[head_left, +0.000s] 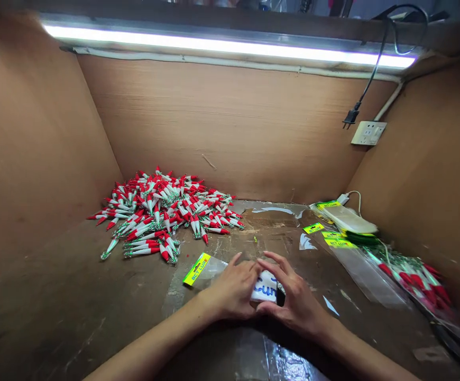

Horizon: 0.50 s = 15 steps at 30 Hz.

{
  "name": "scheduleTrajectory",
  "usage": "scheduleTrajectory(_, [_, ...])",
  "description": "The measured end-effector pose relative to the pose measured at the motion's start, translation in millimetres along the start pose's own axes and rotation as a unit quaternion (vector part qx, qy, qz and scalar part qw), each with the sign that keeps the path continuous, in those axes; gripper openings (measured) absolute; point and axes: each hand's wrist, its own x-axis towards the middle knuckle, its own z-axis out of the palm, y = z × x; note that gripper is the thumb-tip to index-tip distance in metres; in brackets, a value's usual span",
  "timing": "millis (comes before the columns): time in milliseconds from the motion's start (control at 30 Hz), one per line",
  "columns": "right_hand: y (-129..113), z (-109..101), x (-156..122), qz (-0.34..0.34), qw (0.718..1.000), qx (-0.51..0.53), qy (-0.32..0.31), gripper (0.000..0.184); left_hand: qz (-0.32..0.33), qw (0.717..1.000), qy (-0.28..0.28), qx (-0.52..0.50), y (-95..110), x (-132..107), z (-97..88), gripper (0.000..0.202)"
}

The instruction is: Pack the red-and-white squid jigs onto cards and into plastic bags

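Near the front of the worktop, my left hand (pixel 238 286) and my right hand (pixel 293 291) close around a small white block-like object (pixel 265 288) with blue handwriting on it. My left fingers curl against its left side, while my right thumb and fingers bracket the right side. What exactly the object is cannot be made out, and its edges are partly hidden by my fingers. Just left of my left hand lies a clear plastic bag with a yellow-green BCT LURE header (pixel 197 270), its far end covered by that hand.
A large heap of red-and-white fishing lures (pixel 166 203) lies at the back left. On the right are clear header bags (pixel 367 264), a stack of bags (pixel 349 219) and bagged lures (pixel 416 280). A black plug (pixel 351 115) hangs beside a wall socket (pixel 368 133).
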Motion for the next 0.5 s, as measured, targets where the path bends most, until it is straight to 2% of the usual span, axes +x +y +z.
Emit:
scheduleTrajectory(67, [-3,-8,-3,0.006,0.999,0.031,0.038,0.091,0.003,1.0,0.009,-0.012,9,7,-11.0,0.074])
scheduleTrajectory(167, [-3,-24,-7,0.03,0.988,0.083,0.124,0.083,-0.006,0.991,0.041,-0.126,14,15,-53.1,0.065])
scheduleTrajectory(200, [-2,-29,-9,0.039,0.984,0.091,0.146,0.079,-0.015,0.977,0.059,-0.206,13,17,-70.9,0.065])
scheduleTrajectory(267, [2,-35,-11,0.054,0.98,0.099,0.166,0.074,-0.02,0.925,0.135,-0.355,5,17,-103.9,0.067])
scheduleTrajectory(333, [6,-36,-11,0.067,0.98,0.102,0.157,0.072,-0.023,0.877,0.184,-0.443,-7,14,-124.9,0.067])
scheduleTrajectory(400, [9,-34,-11,0.082,0.983,0.096,0.135,0.071,-0.036,0.847,0.207,-0.488,-19,8,-131.2,0.068])
scheduleTrajectory(500, [10,-27,-10,0.09,0.989,0.069,0.099,0.071,-0.07,0.829,0.242,-0.499,-29,-4,-123.4,0.07])
